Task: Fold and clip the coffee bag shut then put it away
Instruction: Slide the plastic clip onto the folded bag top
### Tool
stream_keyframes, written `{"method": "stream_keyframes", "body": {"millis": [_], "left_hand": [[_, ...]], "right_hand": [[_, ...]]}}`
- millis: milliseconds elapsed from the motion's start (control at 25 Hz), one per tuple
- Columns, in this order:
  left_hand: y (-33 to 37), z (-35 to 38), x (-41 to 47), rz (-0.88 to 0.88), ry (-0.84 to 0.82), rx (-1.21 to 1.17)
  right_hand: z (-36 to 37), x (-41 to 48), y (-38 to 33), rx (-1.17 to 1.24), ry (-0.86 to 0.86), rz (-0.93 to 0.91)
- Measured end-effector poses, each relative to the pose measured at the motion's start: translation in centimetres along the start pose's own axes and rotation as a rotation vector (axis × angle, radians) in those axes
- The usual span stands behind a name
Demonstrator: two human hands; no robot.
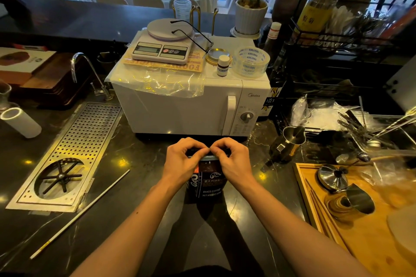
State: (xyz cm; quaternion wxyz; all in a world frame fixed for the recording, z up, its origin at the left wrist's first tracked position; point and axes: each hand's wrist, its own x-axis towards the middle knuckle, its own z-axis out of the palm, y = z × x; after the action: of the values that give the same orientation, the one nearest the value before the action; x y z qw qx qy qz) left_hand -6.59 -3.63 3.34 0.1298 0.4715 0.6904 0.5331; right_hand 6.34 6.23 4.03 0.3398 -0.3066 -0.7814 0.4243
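A dark coffee bag (208, 183) with white lettering stands upright on the black counter, just in front of the white microwave. My left hand (182, 161) and my right hand (231, 161) both pinch the bag's top edge, thumbs and fingertips meeting at the middle. The top of the bag is bent over under my fingers and mostly hidden by them. No clip shows in view.
The white microwave (180, 105) stands right behind the bag, with a scale (163, 48) and tape roll (251, 60) on top. A perforated metal drip tray (74, 155) lies left, a thin white rod (78, 213) beside it. A wooden tray (360, 227) with metal pitchers sits right.
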Motion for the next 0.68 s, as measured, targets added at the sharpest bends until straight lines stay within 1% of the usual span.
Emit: {"method": "stream_keyframes", "body": {"millis": [200, 400, 480, 680], "left_hand": [[0.08, -0.39, 0.06, -0.111, -0.029, -0.090], [-0.01, -0.02, -0.48, -0.305, 0.070, -0.234], [-0.06, 0.07, -0.56, -0.345, 0.071, -0.292], [-0.28, 0.33, -0.64, -0.369, 0.099, -0.356]], "right_hand": [[-0.24, -0.42, -0.01, 0.092, -0.003, 0.089], [-0.05, -0.87, 0.26, 0.182, 0.098, 0.203], [0.00, -0.71, 0.12, 0.216, 0.082, 0.209], [-0.70, -0.58, 0.06, 0.241, 0.010, 0.216]]}}
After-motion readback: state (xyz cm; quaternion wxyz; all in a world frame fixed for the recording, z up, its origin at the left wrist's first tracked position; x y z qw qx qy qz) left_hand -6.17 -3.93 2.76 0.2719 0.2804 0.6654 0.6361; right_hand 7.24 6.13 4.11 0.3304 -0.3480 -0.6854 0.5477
